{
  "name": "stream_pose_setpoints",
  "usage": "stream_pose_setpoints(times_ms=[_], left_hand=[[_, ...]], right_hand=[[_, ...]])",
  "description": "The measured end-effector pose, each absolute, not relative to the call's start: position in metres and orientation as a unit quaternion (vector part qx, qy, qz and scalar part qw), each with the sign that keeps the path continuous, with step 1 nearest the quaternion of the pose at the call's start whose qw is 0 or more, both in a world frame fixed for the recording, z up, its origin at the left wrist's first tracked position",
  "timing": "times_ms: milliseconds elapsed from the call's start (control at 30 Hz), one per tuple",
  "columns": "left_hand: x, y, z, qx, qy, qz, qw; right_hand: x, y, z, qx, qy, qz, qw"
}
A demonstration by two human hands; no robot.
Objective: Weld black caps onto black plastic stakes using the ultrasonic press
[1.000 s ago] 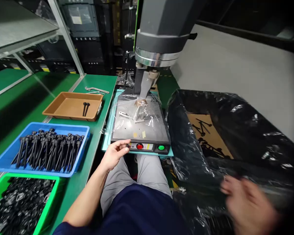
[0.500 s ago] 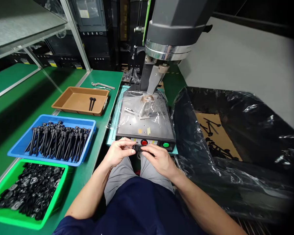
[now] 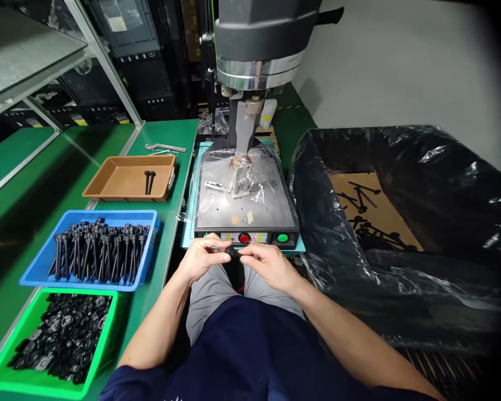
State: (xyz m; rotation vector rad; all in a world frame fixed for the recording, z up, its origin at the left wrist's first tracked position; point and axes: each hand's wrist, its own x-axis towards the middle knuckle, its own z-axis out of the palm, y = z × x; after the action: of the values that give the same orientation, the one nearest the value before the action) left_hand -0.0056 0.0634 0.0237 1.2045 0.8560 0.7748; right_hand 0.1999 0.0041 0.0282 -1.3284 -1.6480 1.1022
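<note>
Small black part (image 3: 232, 252) was held between left hand (image 3: 201, 258) and right hand (image 3: 272, 267).

Each hand's grip was closed on the part at the fingertips, just in front of the red button (image 3: 244, 238) on the machine base (image 3: 217, 216). On the green worktop (image 3: 161, 131) to the left, a blue tray (image 3: 108, 285) contained black threaded pieces (image 3: 98, 248); a green bin (image 3: 111, 329) stood next to it.

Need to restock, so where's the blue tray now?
At left in the head view, the blue tray sits between the brown tray and the green bin.
</note>
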Motion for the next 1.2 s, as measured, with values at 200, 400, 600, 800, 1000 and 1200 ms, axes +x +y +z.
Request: stream_pose_setpoints(times_ms=[200, 400, 600, 800, 1000, 1200], left_hand=[[0.001, 0.066, 0.016, 0.541, 0.377, 0.350, 0.665], [0.017, 0.065, 0.005, 0.584, 0.382, 0.388, 0.602], [0.042, 0.069, -0.003, 0.599, 0.398, 0.428, 0.547], [0.059, 0.103, -0.017, 0.525, 0.459, 0.432, 0.572], [0.082, 0.163, -0.018, 0.279, 0.388, 0.446, 0.757], [0.101, 0.186, -0.016, 0.194, 0.305, 0.526, 0.770]], right_hand=[[0.206, 0.006, 0.015, -0.517, -0.653, 0.397, 0.386], [0.202, 0.012, -0.008, -0.478, -0.477, 0.589, 0.444], [0.202, 0.027, -0.021, -0.402, -0.393, 0.657, 0.503], [0.213, 0.073, -0.038, -0.411, -0.248, 0.671, 0.565], [0.215, 0.132, -0.050, -0.467, -0.253, 0.610, 0.588], [0.252, 0.175, -0.034, -0.515, -0.367, 0.454, 0.628]])
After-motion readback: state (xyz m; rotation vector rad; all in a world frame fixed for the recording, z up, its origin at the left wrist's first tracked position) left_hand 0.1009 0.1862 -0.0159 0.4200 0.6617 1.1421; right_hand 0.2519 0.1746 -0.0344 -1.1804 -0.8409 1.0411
